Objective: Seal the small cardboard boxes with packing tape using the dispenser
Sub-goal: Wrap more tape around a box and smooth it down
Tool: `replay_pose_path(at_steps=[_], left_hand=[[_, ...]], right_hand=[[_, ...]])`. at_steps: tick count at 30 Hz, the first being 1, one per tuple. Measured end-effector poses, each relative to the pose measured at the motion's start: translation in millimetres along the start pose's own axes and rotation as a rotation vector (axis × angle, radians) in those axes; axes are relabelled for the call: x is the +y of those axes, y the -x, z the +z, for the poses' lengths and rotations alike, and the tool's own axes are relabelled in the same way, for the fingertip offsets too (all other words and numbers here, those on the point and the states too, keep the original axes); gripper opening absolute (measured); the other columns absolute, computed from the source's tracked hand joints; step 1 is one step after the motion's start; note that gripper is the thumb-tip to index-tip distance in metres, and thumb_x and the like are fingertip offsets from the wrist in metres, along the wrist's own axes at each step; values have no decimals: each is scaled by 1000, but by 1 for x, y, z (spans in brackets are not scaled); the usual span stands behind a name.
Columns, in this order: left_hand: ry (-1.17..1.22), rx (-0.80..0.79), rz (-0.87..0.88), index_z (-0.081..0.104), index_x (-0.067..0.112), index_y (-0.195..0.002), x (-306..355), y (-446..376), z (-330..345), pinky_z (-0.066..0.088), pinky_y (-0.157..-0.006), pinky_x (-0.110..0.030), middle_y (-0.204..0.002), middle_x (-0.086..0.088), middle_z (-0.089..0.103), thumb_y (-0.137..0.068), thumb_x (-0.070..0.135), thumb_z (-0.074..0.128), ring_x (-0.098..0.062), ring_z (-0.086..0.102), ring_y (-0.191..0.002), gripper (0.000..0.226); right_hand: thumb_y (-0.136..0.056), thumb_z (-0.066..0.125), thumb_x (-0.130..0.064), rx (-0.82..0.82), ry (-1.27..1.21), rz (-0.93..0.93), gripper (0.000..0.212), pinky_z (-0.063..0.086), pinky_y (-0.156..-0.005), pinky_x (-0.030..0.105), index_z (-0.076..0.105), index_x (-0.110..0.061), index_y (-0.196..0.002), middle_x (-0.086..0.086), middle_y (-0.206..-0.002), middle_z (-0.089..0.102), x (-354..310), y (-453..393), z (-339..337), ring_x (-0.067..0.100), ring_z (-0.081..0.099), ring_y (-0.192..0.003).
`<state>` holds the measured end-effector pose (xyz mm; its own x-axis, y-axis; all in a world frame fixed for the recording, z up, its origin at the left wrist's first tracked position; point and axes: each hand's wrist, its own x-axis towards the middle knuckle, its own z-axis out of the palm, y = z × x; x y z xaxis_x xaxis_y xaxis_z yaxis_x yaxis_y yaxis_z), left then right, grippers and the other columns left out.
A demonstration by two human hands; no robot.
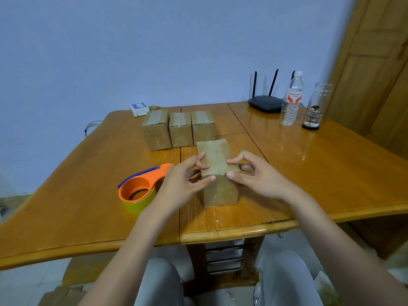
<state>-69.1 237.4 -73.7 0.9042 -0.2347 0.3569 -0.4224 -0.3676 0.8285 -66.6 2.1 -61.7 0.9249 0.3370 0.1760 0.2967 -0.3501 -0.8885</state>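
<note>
A small cardboard box [217, 155] stands upright near the table's front edge, with clear tape over its top. My left hand [183, 184] touches its top left side with fingertips, thumb on the front upper edge. My right hand [256, 175] does the same on the right side, fingertips on the top, thumb at the front edge. An orange tape dispenser [141, 188] with a yellowish tape roll lies on the table just left of my left hand. Three more cardboard boxes [180, 129] stand in a row behind, tape on their tops.
On the wooden table [309, 173], at the back right, stand a black router [265, 103], a plastic water bottle [291, 100] and a glass jar [315, 107]. A small white device [139, 108] lies at the back edge. More cardboard [61, 295] lies on the floor at the lower left.
</note>
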Motion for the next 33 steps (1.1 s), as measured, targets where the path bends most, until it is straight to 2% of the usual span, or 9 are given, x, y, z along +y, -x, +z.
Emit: replay_pose_path(at_steps=[5, 11, 14, 17, 19, 23, 28, 30, 33], left_hand=[[-240, 60, 47, 61, 15, -114, 3, -1, 9, 49, -107, -34, -144, -1, 56, -80, 44, 77, -15, 46, -138, 47], [-205, -7, 58, 60, 11, -122, 1, 1, 2, 54, -100, -42, -135, 10, 57, -92, 33, 70, -5, 53, -124, 38], [-184, -40, 56, 61, 29, -104, 1, 3, -1, 53, -101, -41, -132, 26, 47, -92, 34, 68, -16, 53, -132, 14], [-94, 31, 41, 63, 27, -95, -2, 2, 2, 55, -99, -41, -139, 22, 51, -81, 50, 73, -16, 50, -136, 29], [-99, 92, 25, 65, 22, -97, -3, 0, 7, 54, -100, -39, -141, 12, 55, -72, 53, 78, -10, 48, -136, 42], [-166, 146, 49, 63, 5, -121, -1, 1, 16, 54, -101, -37, -116, 22, 57, -73, 55, 75, 30, 43, -108, 70], [-195, 79, 96, 63, 9, -123, 0, 4, 12, 50, -103, -28, -122, 13, 62, -89, 50, 62, -1, 55, -122, 53], [-189, 60, 89, 55, 11, -139, -1, 6, 9, 48, -105, -25, -117, 19, 63, -92, 52, 57, 1, 57, -121, 63], [-158, 38, 76, 58, 7, -134, -6, 7, 7, 47, -109, -35, -112, 44, 57, -97, 41, 58, 11, 52, -122, 50]], right_hand=[[-80, 76, -55, 166, 85, -33, 35, 62, -82, 42, 47, -45, -97, -6, -121, 65, 7, -2, 23, 12, 65, -111], [-100, 57, -37, 48, 156, -94, 16, 58, -87, 38, 43, -44, -100, -7, -125, 62, 7, 3, 15, 11, 63, -114], [-103, 53, -32, 22, 128, -100, 7, 54, -84, 27, 47, -33, -107, -8, -118, 65, 7, 5, 10, 8, 64, -109], [-100, 59, -31, 53, 62, -87, 13, 57, -88, 31, 51, -24, -106, -8, -123, 64, 6, 5, 10, 8, 64, -112], [-94, 67, -35, 99, -7, -72, 17, 60, -85, 33, 52, -29, -98, -8, -126, 65, 6, 5, 14, 10, 66, -112], [-85, 77, -38, 210, -18, -71, 25, 58, -70, 24, 52, -33, -89, -7, -108, 73, 3, 3, 23, 5, 70, -98], [-96, 65, -33, 148, 4, -92, 15, 58, -81, 30, 53, -34, -88, -10, -123, 68, 7, 4, 18, 9, 68, -105], [-98, 62, -32, 125, 10, -91, 11, 57, -82, 27, 56, -23, -97, -12, -121, 68, 9, 5, 14, 8, 69, -102], [-98, 60, -33, 112, -36, -66, 19, 57, -82, 27, 62, -15, -104, -15, -113, 71, 10, 6, 10, 8, 69, -101]])
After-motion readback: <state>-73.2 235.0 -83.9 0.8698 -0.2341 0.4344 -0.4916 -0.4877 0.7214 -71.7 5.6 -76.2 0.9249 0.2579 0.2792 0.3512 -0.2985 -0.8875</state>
